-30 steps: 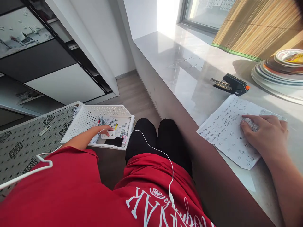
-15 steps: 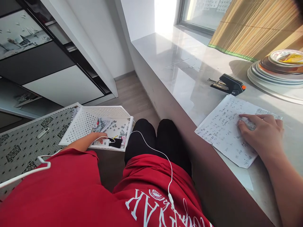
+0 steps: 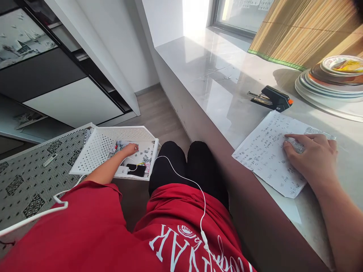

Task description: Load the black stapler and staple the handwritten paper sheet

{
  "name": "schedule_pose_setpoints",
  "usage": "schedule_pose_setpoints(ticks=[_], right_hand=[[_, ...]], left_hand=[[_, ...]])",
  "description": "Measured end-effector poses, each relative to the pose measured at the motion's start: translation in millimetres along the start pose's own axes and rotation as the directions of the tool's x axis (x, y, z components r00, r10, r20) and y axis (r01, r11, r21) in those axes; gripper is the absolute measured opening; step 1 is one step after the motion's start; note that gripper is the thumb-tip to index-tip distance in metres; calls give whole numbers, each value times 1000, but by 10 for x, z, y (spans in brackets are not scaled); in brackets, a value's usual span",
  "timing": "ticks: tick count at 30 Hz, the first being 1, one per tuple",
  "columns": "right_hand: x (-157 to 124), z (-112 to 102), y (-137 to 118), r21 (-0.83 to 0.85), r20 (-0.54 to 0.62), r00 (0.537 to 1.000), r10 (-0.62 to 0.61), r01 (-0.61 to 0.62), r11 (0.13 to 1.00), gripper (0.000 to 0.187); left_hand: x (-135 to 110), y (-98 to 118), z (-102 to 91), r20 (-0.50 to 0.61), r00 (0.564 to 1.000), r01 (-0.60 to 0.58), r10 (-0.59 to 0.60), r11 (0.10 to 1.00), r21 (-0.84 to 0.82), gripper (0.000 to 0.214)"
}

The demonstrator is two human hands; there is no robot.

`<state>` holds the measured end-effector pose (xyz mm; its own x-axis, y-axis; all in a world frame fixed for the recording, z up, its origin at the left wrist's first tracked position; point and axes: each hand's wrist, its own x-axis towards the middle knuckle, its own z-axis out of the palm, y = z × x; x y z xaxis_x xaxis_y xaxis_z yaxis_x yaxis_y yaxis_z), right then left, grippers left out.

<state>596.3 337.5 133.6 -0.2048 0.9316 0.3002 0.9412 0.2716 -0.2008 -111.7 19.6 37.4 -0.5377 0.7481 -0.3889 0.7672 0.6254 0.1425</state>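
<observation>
Paper with handwriting lies right of centre; a white basket sits lower left. The right hand rests loosely spread on the paper. The left hand, earlier on the white block, has moved to grey scraps; its grip cannot be told.

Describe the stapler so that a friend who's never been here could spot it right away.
Find the pale ledge by the window. Just past the far corner of the handwritten sheet under the right hand, left of the stacked plates, lies the stapler. Its black body and bright orange end set it apart from the white sheet and round plates.
</observation>
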Motion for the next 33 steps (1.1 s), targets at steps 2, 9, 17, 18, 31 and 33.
schedule_pose_setpoints(ticks=[2,9,17,18,31,33], right_hand=[[4,-23,-19,101,25,999,34,-36,994,56],[-3,-64,-71,159,15,999,32,-34,987,54],[-7,-62,-70,150,3,1000,21,-21,988,53],[-6,-55,-62,150,0,1000,16,-16,989,52],[3,-29,-24,162,4,1000,9,-9,987,51],[10,-7,0,163,2,1000,3,-3,987,51]], left_hand=[[99,146,243,22,997,-71,71,997,1,22],[274,117,594,-13,993,-117,117,991,-59,44],[385,-46,693,-12,999,-51,49,952,-302,26],[389,-50,706,-15,999,-33,30,936,-349,27],[294,-152,511,91,985,157,-146,537,-829,29],[322,-128,507,107,983,172,-152,535,-827,24]])
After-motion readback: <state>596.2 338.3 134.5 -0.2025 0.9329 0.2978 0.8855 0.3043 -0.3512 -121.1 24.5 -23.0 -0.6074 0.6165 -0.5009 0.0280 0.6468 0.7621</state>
